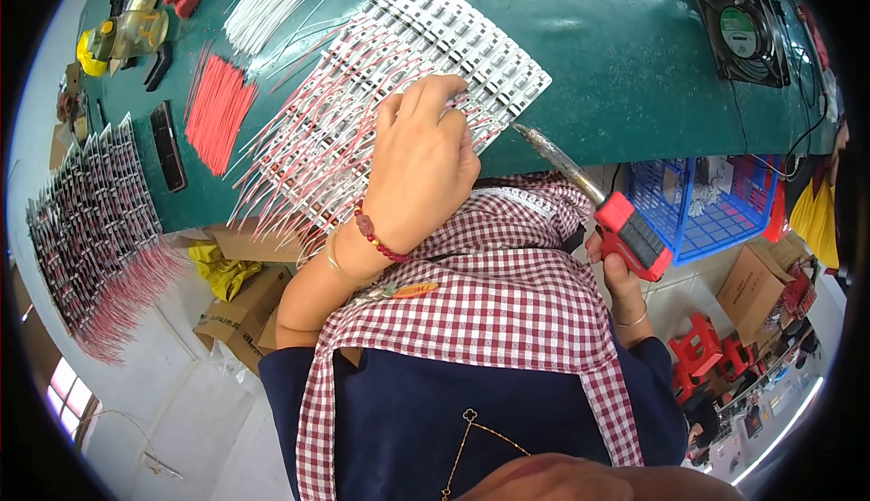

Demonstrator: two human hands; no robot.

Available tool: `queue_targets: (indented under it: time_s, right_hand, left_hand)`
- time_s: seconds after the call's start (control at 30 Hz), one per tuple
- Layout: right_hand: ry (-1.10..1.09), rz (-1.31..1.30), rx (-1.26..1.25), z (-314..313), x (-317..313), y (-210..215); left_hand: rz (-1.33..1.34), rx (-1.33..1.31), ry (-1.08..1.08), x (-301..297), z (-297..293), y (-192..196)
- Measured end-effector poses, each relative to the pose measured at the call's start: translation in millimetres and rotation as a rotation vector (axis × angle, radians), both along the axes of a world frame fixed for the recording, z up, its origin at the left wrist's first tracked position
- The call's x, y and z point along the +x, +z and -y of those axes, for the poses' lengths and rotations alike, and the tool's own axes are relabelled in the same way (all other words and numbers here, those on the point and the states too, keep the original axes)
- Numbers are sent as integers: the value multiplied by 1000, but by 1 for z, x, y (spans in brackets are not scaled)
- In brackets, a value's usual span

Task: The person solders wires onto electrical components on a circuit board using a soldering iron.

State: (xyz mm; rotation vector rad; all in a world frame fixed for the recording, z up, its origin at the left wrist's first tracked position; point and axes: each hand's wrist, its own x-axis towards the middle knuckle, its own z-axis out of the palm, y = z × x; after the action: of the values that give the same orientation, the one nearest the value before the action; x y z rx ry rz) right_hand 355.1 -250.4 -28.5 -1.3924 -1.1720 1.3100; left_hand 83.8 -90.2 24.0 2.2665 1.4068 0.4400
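Observation:
A white panel of small circuit boards (507,62) lies aslant on the green table, with rows of dark parts and many thin red and white wires (304,139) sticking out on its left. Over the panel's near right part is my left hand (421,143), its fingers bent and closed together at the boards. Whatever they pinch is hidden beneath them. My right hand (621,274) grips a soldering iron (634,234) by its red and black handle. The iron's metal tip points up and left, close to the panel's lower right edge.
Bundles of red wires (217,111) and white wires (276,3) lie left of the panel, near a phone (167,146). Wired boards (95,220) hang at the far left. A black fan (741,34) stands right; a blue basket (698,211) sits below the table edge.

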Motion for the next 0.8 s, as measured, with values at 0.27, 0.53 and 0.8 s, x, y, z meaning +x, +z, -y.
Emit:
queue_targets:
  time_s: [0.27,0.53,0.8]
  right_hand:
    - [16,26,5,-4,-3,-3]
    - [13,10,-15,-2,-1,2]
    - [32,89,16,9,8,-16]
  left_hand:
    - [0,0,4,1,0,-1]
    - [-12,-14,5,0,3,0]
    - [-21,-2,12,0,0,-2]
